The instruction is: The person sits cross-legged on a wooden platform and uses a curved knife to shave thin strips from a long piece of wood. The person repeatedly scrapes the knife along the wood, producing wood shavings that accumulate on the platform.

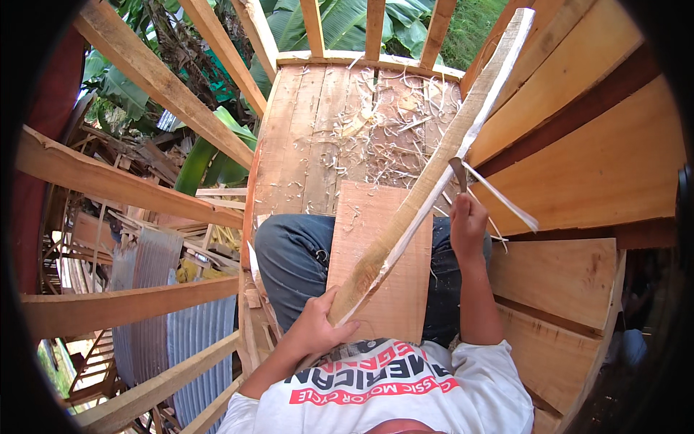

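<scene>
Far plank flooring (283,155) bears shavings (365,114) while our left hand (315,328) clasps a stick (425,186), our right hand (469,224) a knife (459,173) against it.

Wooden slats (130,304) border a plank floor (289,130), green leaves (343,29) beyond.

Qty: 2 bare hands, i.e. 1 L hand (313,329) & 1 R hand (468,223). There's 1 knife (458,173), 1 long wood pole (431,177), 1 flat board (383,260) on lap, 2 denim legs (289,249), 1 shirt (470,398). Far-end uprights (312,29): min. 3. L-side slats (130,296): min. 6. Corrugated sheets (206,362): approx. 2, partly hidden. Shavings (365,116): dozens, too many to ct. exactly.
</scene>
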Demonstrator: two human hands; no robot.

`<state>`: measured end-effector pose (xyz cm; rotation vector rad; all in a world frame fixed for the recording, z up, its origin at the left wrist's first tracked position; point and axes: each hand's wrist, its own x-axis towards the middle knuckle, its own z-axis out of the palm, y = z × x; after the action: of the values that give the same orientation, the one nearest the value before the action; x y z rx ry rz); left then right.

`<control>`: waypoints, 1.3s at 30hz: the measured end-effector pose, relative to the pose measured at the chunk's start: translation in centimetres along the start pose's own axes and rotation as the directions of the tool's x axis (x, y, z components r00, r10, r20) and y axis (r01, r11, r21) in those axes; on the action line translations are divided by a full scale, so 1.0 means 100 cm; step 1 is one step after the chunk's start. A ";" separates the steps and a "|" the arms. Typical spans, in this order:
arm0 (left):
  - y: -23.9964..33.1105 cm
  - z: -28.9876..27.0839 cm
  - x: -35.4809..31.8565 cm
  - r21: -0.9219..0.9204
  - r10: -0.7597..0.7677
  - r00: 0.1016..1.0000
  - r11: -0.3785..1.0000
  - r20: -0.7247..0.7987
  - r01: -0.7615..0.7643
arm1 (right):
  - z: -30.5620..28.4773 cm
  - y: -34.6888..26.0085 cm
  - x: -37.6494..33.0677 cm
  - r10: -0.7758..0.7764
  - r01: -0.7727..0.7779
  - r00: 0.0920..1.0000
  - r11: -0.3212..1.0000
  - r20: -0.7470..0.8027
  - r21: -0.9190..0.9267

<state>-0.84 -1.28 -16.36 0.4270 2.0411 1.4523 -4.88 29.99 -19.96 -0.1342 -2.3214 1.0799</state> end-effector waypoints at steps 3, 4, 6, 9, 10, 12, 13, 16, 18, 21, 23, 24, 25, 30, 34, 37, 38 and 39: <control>0.003 -0.005 -0.001 -0.005 -0.073 0.997 0.997 0.038 0.074 | 0.004 0.005 0.007 0.048 -0.050 0.998 0.998 -0.043 -0.044; 0.003 -0.006 -0.001 -0.006 -0.098 0.994 0.995 0.051 0.099 | 0.003 0.004 0.005 -0.096 0.097 0.995 0.993 0.014 -0.063; 0.003 -0.010 -0.001 0.014 -0.025 1.000 1.000 0.017 0.025 | -0.001 -0.010 0.007 -0.353 0.364 0.927 0.928 0.129 -0.076; -0.004 -0.013 -0.002 -0.007 -0.001 1.000 1.000 0.002 0.001 | 0.003 0.003 0.014 0.255 -0.254 0.967 0.964 -0.007 0.080; -0.006 -0.013 -0.003 -0.022 -0.008 1.000 1.000 0.003 0.008 | 0.007 0.002 0.009 0.163 -0.164 0.986 0.985 -0.023 -0.049; -0.003 -0.020 -0.004 0.027 -0.003 1.000 1.000 0.031 0.002 | 0.009 -0.012 -0.004 -0.283 0.291 0.945 0.956 0.165 -0.028; -0.002 -0.024 -0.004 0.051 -0.002 0.999 0.999 0.045 0.000 | 0.009 -0.017 0.000 -0.329 0.352 0.918 0.933 0.220 -0.077; -0.012 -0.028 -0.009 0.010 -0.084 0.995 0.996 0.054 0.084 | 0.011 0.002 0.016 0.202 -0.202 0.979 0.979 0.041 -0.004; -0.019 -0.024 -0.009 -0.011 -0.077 0.996 0.997 0.039 0.078 | 0.020 -0.014 -0.001 0.100 -0.101 0.985 0.995 0.138 0.003; -0.025 -0.028 -0.013 0.015 -0.080 0.996 0.997 0.028 0.079 | 0.025 -0.012 -0.007 -0.099 0.115 0.964 0.992 0.246 -0.048; -0.028 -0.028 -0.014 0.008 -0.079 0.996 0.997 0.034 0.079 | 0.022 0.005 0.013 0.284 -0.278 0.952 0.958 0.116 -0.071; -0.029 -0.027 -0.014 -0.010 -0.074 0.997 0.997 0.037 0.074 | 0.024 0.004 0.007 0.087 -0.078 0.984 0.995 0.159 -0.061; -0.030 -0.026 -0.015 -0.029 -0.068 0.997 0.997 0.040 0.070 | 0.026 0.000 -0.004 -0.115 0.125 0.973 0.991 0.199 -0.043; -0.030 -0.032 -0.011 -0.037 -0.076 0.994 0.996 0.080 0.079 | 0.023 0.015 0.016 0.200 -0.198 0.980 0.976 0.014 -0.089; -0.024 -0.030 -0.009 -0.042 -0.045 0.998 0.998 0.040 0.046 | 0.029 -0.006 0.000 -0.403 0.406 0.887 0.913 0.226 0.036; -0.023 -0.034 -0.009 -0.048 -0.094 0.991 0.994 0.094 0.099 | 0.006 -0.004 0.021 -0.018 0.020 0.994 1.000 0.105 -0.022; -0.023 -0.029 -0.005 -0.060 -0.078 0.993 0.995 0.094 0.083 | 0.003 -0.002 0.019 0.062 -0.061 0.996 0.998 0.063 -0.013; -0.020 -0.024 0.001 -0.060 -0.056 0.994 0.996 0.094 0.062 | 0.019 -0.001 0.003 0.058 -0.059 0.998 0.997 0.016 0.042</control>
<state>-2.26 -3.68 -17.67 0.3966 1.9146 1.4310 -6.11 28.74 -20.76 -0.1795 -2.3193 1.1615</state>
